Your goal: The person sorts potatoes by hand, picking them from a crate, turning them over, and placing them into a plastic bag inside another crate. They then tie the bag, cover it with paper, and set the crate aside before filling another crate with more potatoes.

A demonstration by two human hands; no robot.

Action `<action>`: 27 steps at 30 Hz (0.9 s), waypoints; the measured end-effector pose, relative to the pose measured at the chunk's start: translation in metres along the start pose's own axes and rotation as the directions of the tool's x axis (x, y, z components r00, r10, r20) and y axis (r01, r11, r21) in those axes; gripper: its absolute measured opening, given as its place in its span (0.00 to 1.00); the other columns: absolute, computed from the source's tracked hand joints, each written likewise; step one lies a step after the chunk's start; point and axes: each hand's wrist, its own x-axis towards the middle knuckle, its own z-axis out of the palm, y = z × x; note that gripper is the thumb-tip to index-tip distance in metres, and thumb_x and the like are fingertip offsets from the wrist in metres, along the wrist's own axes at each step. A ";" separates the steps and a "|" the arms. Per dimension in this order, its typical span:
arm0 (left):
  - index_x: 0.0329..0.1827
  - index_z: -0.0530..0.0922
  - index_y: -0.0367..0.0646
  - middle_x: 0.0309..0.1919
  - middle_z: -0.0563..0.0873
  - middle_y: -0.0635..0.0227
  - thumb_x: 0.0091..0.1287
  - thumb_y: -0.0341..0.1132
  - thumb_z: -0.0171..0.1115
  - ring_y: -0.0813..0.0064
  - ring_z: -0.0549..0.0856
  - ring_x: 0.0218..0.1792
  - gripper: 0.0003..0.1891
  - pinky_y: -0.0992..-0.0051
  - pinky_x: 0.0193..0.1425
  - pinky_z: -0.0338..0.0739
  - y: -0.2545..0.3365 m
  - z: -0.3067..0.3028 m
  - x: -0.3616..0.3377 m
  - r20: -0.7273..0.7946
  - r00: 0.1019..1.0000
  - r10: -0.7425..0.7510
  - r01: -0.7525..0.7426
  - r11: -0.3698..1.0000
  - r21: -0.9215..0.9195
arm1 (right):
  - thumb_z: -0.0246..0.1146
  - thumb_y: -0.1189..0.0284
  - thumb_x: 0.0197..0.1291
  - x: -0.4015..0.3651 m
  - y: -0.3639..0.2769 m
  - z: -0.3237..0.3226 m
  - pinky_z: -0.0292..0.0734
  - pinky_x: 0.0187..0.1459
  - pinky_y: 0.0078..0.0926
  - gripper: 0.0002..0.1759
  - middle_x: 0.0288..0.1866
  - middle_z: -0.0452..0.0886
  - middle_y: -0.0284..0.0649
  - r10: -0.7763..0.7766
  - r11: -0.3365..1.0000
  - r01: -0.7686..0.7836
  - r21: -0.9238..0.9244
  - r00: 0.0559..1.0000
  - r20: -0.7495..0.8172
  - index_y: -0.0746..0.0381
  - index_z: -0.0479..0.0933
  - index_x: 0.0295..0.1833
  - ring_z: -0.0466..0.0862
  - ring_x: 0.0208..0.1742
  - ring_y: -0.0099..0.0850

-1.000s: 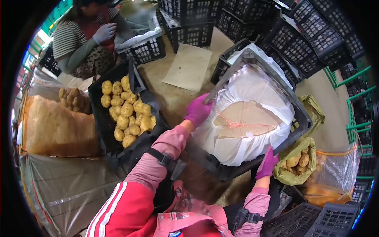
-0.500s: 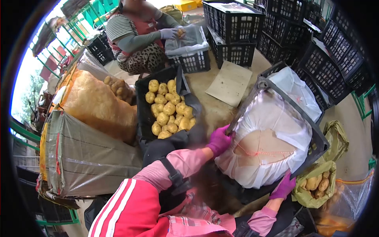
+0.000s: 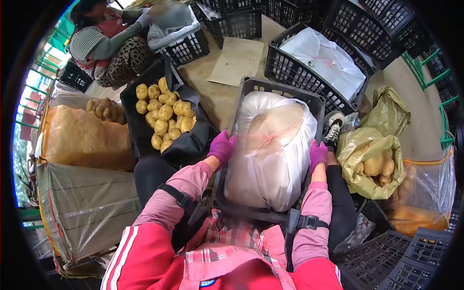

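Observation:
A black plastic crate (image 3: 315, 99) stands between my knees, filled by a bulging white wrapped bundle (image 3: 275, 174) tied with thin red string. My left hand (image 3: 223, 148), in a purple knitted glove, is closed on the crate's left rim. On the opposite rim my right hand (image 3: 318, 154), gloved the same way, is closed too. Left of the crate, several potatoes (image 3: 165, 112) lie in a black-lined container (image 3: 133, 124).
A co-worker (image 3: 108, 43) squats at the upper left beside a lined crate (image 3: 186, 48). Cardboard (image 3: 237, 60) lies on the floor. Another wrapped crate (image 3: 295, 72) stands beyond mine. Yellowish bags (image 3: 355, 169) of potatoes are at right, a large sack (image 3: 92, 203) at left.
The held crate has come down from its tilt and now sits closer and more level between my knees. My view has turned right, and both hands stay on the rims.

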 end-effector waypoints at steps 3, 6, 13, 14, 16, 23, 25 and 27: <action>0.58 0.76 0.38 0.51 0.82 0.45 0.66 0.46 0.61 0.46 0.82 0.51 0.24 0.58 0.56 0.77 -0.005 0.006 0.002 -0.147 0.979 0.140 -0.116 0.980 0.159 | 0.57 0.46 0.63 -0.010 0.008 -0.003 0.74 0.58 0.43 0.38 0.56 0.80 0.62 -0.033 0.975 0.021 0.222 0.998 0.051 0.71 0.74 0.63 0.79 0.60 0.55; 0.61 0.76 0.39 0.57 0.78 0.44 0.64 0.42 0.63 0.47 0.81 0.54 0.24 0.58 0.58 0.76 -0.002 0.011 0.017 -0.226 0.938 0.264 -0.228 0.958 0.173 | 0.58 0.45 0.63 -0.050 -0.010 -0.036 0.74 0.59 0.44 0.39 0.57 0.79 0.64 0.012 0.998 -0.020 0.059 0.992 0.127 0.73 0.75 0.61 0.79 0.61 0.55; 0.55 0.78 0.36 0.45 0.85 0.44 0.65 0.36 0.64 0.45 0.84 0.47 0.19 0.60 0.52 0.79 -0.001 0.016 0.030 -0.113 0.988 0.102 -0.128 0.960 -0.249 | 0.58 0.47 0.65 -0.057 -0.005 -0.015 0.76 0.52 0.48 0.33 0.42 0.82 0.65 0.011 0.987 -0.009 -0.162 1.000 0.008 0.72 0.82 0.45 0.82 0.48 0.59; 0.54 0.79 0.36 0.44 0.85 0.44 0.65 0.37 0.64 0.45 0.85 0.47 0.18 0.59 0.52 0.79 0.001 0.013 0.029 -0.096 0.990 0.105 -0.126 0.958 -0.256 | 0.58 0.47 0.65 -0.061 -0.018 -0.017 0.76 0.51 0.48 0.32 0.42 0.83 0.65 0.009 0.992 -0.008 -0.128 1.000 0.004 0.72 0.82 0.44 0.82 0.48 0.59; 0.52 0.80 0.36 0.42 0.86 0.44 0.64 0.38 0.64 0.45 0.85 0.46 0.17 0.58 0.52 0.79 0.014 0.004 0.048 -0.074 0.989 0.129 -0.145 0.952 -0.271 | 0.58 0.48 0.65 -0.052 -0.017 -0.013 0.76 0.50 0.49 0.31 0.41 0.83 0.64 -0.024 0.972 0.007 -0.235 0.997 -0.068 0.71 0.82 0.44 0.83 0.47 0.59; 0.60 0.75 0.36 0.61 0.79 0.47 0.64 0.43 0.64 0.50 0.78 0.62 0.26 0.56 0.64 0.73 0.029 -0.005 0.075 -0.281 0.911 0.303 -0.222 0.932 0.286 | 0.62 0.47 0.59 -0.068 -0.047 -0.011 0.69 0.65 0.46 0.36 0.63 0.75 0.58 -0.295 0.811 0.100 -0.576 0.921 -0.255 0.66 0.75 0.61 0.73 0.68 0.49; 0.64 0.71 0.36 0.68 0.72 0.49 0.62 0.43 0.64 0.49 0.73 0.67 0.29 0.56 0.69 0.69 0.044 -0.026 0.047 -0.155 0.873 0.463 -0.410 0.867 0.283 | 0.64 0.48 0.56 -0.071 -0.070 -0.019 0.62 0.71 0.45 0.39 0.70 0.70 0.50 -0.412 0.831 0.328 -0.449 0.906 -0.101 0.60 0.70 0.68 0.66 0.73 0.48; 0.63 0.72 0.37 0.66 0.74 0.49 0.62 0.43 0.64 0.48 0.74 0.65 0.28 0.56 0.68 0.70 0.064 -0.051 0.022 -0.013 0.792 0.610 -0.593 0.775 0.218 | 0.65 0.48 0.55 -0.073 -0.101 -0.004 0.62 0.70 0.45 0.40 0.69 0.71 0.47 -0.547 0.773 0.518 -0.366 0.837 0.030 0.60 0.71 0.68 0.67 0.72 0.49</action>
